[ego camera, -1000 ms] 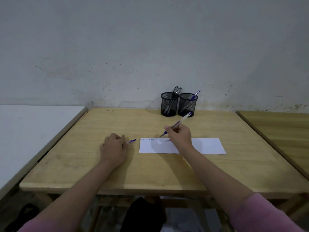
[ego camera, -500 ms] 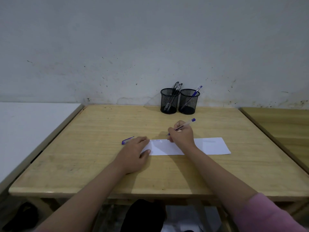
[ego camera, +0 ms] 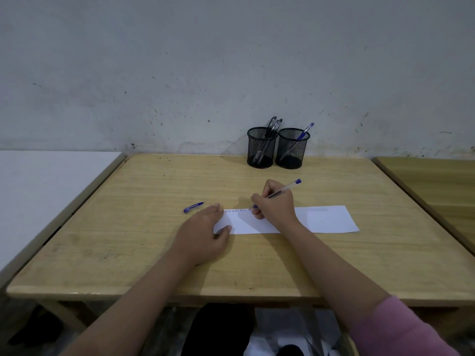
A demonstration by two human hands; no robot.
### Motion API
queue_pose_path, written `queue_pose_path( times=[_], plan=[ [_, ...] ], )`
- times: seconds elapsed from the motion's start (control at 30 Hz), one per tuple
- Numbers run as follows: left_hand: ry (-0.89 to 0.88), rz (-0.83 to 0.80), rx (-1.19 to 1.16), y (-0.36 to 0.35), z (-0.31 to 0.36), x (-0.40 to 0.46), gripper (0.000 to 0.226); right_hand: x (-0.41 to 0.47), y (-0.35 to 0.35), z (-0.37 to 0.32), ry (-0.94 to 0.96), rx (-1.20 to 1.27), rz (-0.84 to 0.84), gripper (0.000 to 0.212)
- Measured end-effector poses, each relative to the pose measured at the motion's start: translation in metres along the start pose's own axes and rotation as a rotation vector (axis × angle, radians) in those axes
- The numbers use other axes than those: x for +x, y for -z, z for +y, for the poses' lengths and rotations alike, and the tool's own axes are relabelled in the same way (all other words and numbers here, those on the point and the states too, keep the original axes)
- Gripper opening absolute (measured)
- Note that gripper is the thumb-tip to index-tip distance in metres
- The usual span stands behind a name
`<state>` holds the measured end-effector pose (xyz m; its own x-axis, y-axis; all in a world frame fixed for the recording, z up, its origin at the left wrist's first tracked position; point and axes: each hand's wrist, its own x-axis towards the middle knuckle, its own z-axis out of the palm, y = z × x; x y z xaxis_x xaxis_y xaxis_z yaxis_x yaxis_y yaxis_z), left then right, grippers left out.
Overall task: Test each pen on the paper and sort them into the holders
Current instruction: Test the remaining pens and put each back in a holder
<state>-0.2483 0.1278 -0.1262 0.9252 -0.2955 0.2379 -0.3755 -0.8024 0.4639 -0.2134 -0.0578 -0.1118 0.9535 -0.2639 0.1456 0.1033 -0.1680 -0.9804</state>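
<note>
A white strip of paper [ego camera: 323, 219] lies across the middle of the wooden table [ego camera: 154, 253], with a few small scribbles near its left end. My right hand [ego camera: 276, 205] grips a clear pen with a blue end [ego camera: 289, 186], its tip touching the paper just right of the scribbles. My left hand [ego camera: 203, 233] lies flat with fingers spread, pressing down the paper's left end. A blue pen cap [ego camera: 193, 207] lies on the table just left of that hand. Two black mesh holders stand at the back: the left holder [ego camera: 261, 147] has black pens, the right holder [ego camera: 293, 148] one blue pen.
A white table [ego camera: 46, 191] adjoins on the left and another wooden table [ego camera: 437, 181] on the right. A stained wall rises directly behind the holders. My knees and the floor show under the front edge.
My left hand let go of the blue cap, which now lies on the table, and moved right onto the paper's left end. My right hand lowered the pen tip onto the paper.
</note>
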Motion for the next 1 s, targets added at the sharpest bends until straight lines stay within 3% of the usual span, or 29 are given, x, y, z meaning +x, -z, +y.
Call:
queue_pose_path(
  times=[0.77,1.0],
  plan=[
    [0.015,-0.004,-0.003,0.0024,0.0027,-0.0004,0.052,0.0002,-0.0018,-0.0010,-0.037,-0.012,0.027,0.025],
    [0.020,0.002,-0.009,0.0007,0.0008,0.0005,0.051,0.0008,-0.0013,-0.0004,-0.051,0.011,0.040,0.033]
  ],
)
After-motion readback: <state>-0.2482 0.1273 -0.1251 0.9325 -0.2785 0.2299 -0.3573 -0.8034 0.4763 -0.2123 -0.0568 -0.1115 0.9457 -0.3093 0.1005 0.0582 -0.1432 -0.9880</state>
